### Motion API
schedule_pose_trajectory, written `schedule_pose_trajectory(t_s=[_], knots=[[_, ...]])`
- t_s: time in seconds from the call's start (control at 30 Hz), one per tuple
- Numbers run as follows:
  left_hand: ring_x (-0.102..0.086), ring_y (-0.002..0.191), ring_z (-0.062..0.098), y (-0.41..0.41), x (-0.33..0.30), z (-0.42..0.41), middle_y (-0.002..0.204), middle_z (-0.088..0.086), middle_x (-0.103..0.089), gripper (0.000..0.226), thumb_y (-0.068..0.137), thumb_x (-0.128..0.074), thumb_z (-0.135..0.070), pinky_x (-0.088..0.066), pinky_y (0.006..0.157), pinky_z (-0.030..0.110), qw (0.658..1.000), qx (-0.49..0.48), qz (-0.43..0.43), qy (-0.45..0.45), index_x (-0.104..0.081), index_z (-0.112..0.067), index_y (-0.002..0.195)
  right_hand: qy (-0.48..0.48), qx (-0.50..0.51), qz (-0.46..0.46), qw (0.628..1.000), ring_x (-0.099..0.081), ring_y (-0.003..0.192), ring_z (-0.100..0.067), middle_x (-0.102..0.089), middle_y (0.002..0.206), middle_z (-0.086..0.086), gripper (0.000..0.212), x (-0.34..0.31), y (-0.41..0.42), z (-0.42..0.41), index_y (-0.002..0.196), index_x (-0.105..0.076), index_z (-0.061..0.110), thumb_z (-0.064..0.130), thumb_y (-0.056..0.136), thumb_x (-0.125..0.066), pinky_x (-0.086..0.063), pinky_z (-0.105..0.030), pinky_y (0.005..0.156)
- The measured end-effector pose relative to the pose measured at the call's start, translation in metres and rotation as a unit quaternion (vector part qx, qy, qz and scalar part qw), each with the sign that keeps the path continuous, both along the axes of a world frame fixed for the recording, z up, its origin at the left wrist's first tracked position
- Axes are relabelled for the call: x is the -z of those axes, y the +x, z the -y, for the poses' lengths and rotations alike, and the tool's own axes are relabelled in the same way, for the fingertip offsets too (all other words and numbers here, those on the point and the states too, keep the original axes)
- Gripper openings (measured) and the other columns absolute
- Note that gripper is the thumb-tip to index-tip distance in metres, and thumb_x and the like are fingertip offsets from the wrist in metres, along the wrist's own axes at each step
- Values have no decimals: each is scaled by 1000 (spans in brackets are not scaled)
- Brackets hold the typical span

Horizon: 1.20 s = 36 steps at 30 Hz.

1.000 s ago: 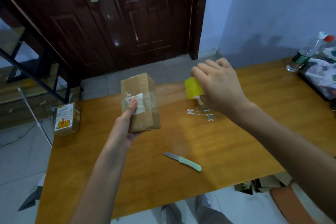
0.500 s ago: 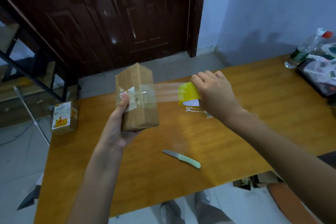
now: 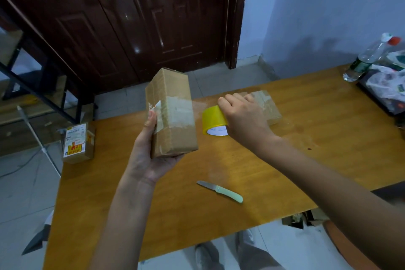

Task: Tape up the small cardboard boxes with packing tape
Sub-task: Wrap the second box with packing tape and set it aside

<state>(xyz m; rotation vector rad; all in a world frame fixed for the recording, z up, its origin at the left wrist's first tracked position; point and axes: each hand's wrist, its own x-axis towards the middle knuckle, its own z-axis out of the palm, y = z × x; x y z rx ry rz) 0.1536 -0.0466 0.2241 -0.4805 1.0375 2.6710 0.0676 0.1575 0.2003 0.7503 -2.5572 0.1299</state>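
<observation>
Left hand (image 3: 151, 155) is holding cardboard box (image 3: 173, 116) upright above table (image 3: 285, 171); right hand (image 3: 245, 116) is gripping tape roll (image 3: 213, 119) just right of it. Second box (image 3: 267, 105) is lying behind right hand. Knife (image 3: 221, 190) is lying nearer, before both. Labelled box (image 3: 76, 142) is sitting at table's left edge; bottle (image 3: 368, 57) far right.

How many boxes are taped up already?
Maybe one: the box lying on the table behind the right hand looks taped. In hand: the left hand holds a box upright while the right pulls the tape roll away from it. Left: cutting the tape, perhaps with the knife.
</observation>
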Motion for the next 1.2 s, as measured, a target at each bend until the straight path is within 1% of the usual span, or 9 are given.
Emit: schedule_pose_trajectory(t_s=[0.3,0.5,0.67,0.73,0.8,0.93,1.03,1.1,1.2], knots=[[-70,90,22,-7,3,-14,106,6,-71,48,81,-53,-58,-58,67,36,1000,24,16,13,-78,-21,98,0,17,16,1000,-44,57,-27,-48,63,-7,42,-1,2,12,76,-54,7,-16,41,-61,-25,-31,56],[-68,81,23,-10,22,-11,99,11,-68,64,79,-52,-68,-57,65,35,994,77,60,54,-66,-15,113,63,23,34,997,-46,61,-25,-50,67,-5,39,-10,11,21,75,-55,10,2,44,-77,-23,-30,59],[-65,94,31,-13,31,-13,111,19,-66,67,80,-50,-69,-58,69,37,986,142,76,39,-70,-16,117,66,5,37,997,-51,70,-26,-55,75,-7,32,-14,16,25,87,-62,8,13,58,-75,-28,-34,64],[-64,94,30,-17,34,-13,112,19,-66,74,78,-49,-72,-57,70,37,984,146,101,-6,-66,-15,122,67,5,43,997,-52,71,-26,-56,76,-7,27,-17,17,26,84,-62,9,14,60,-75,-31,-35,66],[-66,94,24,-21,39,-11,115,16,-67,73,79,-46,-71,-55,71,34,978,144,91,-120,-60,-18,126,75,13,61,995,-53,74,-25,-57,78,-6,23,-20,19,25,83,-61,10,13,64,-73,-34,-36,69],[-65,87,17,-25,42,-5,110,15,-65,50,89,-55,-48,-52,69,28,925,77,51,-369,-58,-3,111,128,41,101,986,-52,84,-23,-57,88,-5,16,-26,22,22,93,-60,13,12,77,-63,-34,-37,80],[-68,96,18,-21,27,-6,106,8,-70,68,76,-54,-70,-54,75,29,924,134,44,-354,-58,-13,111,174,61,117,976,-52,91,-24,-56,95,-5,16,-30,21,24,102,-60,12,14,86,-57,-34,-38,88],[-68,98,14,-16,22,-16,112,2,-67,95,52,-72,-80,-56,77,29,906,192,11,-377,-49,-18,122,195,75,112,972,-54,92,-25,-58,96,-5,17,-32,19,27,103,-61,11,14,88,-56,-35,-39,91],[-65,104,16,-14,37,-34,115,0,-60,100,48,-90,-52,-58,85,37,878,155,29,-452,-38,-21,127,195,81,95,973,-58,92,-25,-62,96,-3,19,-35,17,30,104,-63,14,15,86,-58,-36,-39,92]])
